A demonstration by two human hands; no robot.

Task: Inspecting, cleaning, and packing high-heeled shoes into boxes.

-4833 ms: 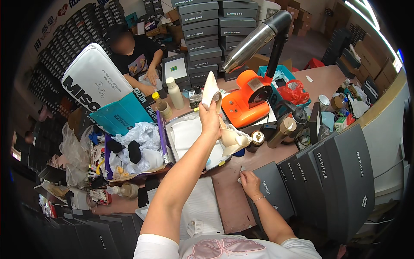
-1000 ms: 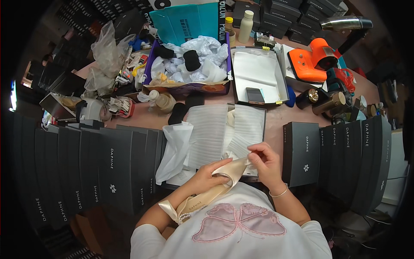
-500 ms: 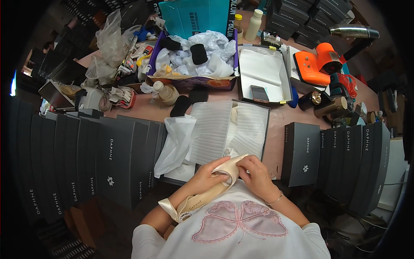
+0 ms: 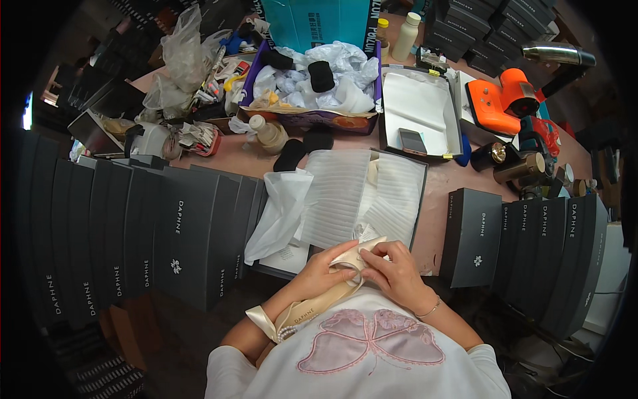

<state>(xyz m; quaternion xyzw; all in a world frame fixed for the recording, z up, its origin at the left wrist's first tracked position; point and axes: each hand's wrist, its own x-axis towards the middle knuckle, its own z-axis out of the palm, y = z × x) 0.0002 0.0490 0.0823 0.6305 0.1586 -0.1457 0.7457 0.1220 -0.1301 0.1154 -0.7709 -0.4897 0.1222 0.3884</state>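
A cream shoe (image 4: 318,306) with a bow-like ribbon and a pearl strap lies along my left forearm, its toe pointing away from me. My left hand (image 4: 318,274) wraps round the shoe's front part, thumb at the opening. The fingers of my right hand (image 4: 399,271) are pinched together at the shoe's toe end; whether they hold anything small there is hidden. Just beyond both hands is an open shoe box (image 4: 421,193) lined with ribbed white foam sheets (image 4: 335,199). White tissue paper (image 4: 279,216) hangs over its left side.
Dark shoe boxes (image 4: 183,239) stand in a row at left, with more boxes (image 4: 473,233) at right. Behind are a purple carton (image 4: 312,121) of crumpled wrapping, a tray holding a phone (image 4: 412,141), a beige pump bottle (image 4: 268,135) and an orange machine (image 4: 495,106).
My right hand has moved a little left and lower over the toe, its fingers now closer against the shoe. The left hand keeps its hold. The whole view has shifted slightly.
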